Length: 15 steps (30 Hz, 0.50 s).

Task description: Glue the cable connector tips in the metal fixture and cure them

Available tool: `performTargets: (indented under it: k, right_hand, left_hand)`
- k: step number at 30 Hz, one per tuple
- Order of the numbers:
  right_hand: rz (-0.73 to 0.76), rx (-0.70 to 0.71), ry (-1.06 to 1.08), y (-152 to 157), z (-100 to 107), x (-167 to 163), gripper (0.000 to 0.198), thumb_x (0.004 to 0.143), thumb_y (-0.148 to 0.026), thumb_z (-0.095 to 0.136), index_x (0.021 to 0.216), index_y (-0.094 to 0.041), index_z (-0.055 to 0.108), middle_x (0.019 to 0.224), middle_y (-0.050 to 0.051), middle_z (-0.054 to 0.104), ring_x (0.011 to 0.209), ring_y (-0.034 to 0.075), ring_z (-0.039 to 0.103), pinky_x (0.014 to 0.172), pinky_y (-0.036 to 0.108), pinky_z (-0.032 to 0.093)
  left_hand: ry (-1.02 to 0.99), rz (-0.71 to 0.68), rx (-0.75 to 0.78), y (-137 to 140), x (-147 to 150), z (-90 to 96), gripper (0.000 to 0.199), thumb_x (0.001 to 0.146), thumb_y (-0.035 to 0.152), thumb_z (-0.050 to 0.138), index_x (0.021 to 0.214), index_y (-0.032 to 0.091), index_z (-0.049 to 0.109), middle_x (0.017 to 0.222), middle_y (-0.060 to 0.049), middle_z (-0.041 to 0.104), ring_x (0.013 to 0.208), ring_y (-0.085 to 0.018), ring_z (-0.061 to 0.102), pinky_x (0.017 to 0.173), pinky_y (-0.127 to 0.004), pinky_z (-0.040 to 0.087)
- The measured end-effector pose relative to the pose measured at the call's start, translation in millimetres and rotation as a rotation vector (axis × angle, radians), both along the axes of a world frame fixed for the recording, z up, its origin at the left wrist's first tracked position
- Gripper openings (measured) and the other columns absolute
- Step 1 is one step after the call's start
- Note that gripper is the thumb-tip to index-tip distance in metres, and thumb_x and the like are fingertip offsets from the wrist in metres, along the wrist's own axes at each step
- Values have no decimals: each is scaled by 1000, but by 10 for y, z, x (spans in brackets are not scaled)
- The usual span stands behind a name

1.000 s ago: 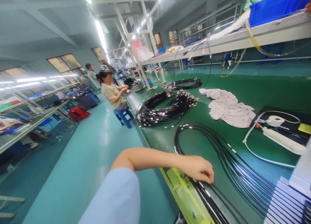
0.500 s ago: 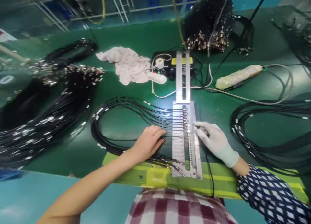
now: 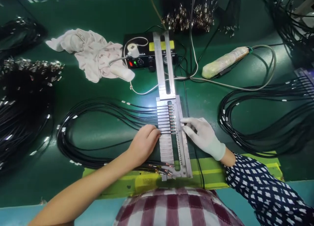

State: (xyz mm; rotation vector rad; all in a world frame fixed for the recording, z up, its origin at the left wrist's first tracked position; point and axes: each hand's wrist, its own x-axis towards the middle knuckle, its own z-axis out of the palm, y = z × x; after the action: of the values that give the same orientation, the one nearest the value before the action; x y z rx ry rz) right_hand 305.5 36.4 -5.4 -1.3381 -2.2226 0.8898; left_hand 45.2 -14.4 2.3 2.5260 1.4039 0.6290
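Observation:
My bare left hand pinches a black cable at the left edge of a slotted metal fixture. That cable's stripped end lies across the fixture, below several cables lined up in parallel slots. In a white glove, my right hand grips the fixture's right-hand rail with thumb and forefinger. The cables loop left in a black coil. More loose cable ends with coppery tips rest over the fixture's near end, beneath my left forearm.
Behind the fixture stands a black control box with lit indicators. A crumpled white cloth lies left of it, a wrapped handheld tool right. Cable bundles fill the left side; another coil lies right. Yellow tape lines the near edge.
My left hand has moved up to the fixture's edge, and the lower cable has come up against the row of slotted ones. My right hand stays at the rail. The view has shifted.

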Motion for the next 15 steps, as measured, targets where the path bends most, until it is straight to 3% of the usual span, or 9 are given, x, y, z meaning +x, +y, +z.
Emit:
performTargets:
  k: [7,11,15]
  right_hand:
    - [-2,18,-9,-4,-3,8,23,100,-33,50,118,-26,63,81,-1,67,77,19,60,81,36,38]
    - [25,71,17,-74,8,53,24,102,-29,45,117,-24,63,97,3,70,87,22,62,83,39,42]
    - [98,175,15,-219,3,116,29,99,-20,43,121,-23,62,107,9,64,98,25,58,86,44,45]
  left_hand:
    - [23,-86,8,6,-28,-62,17,95,11,48,110,15,56,93,-6,58,84,-16,52,75,-28,48]
    - [-41,-133,-12,37,-54,-10,23,94,7,46,112,17,57,92,-6,55,83,-14,51,72,-25,47]
    - [-37,-165,61,53,-62,-2,26,93,6,47,115,16,56,93,-7,56,83,-15,51,72,-27,47]
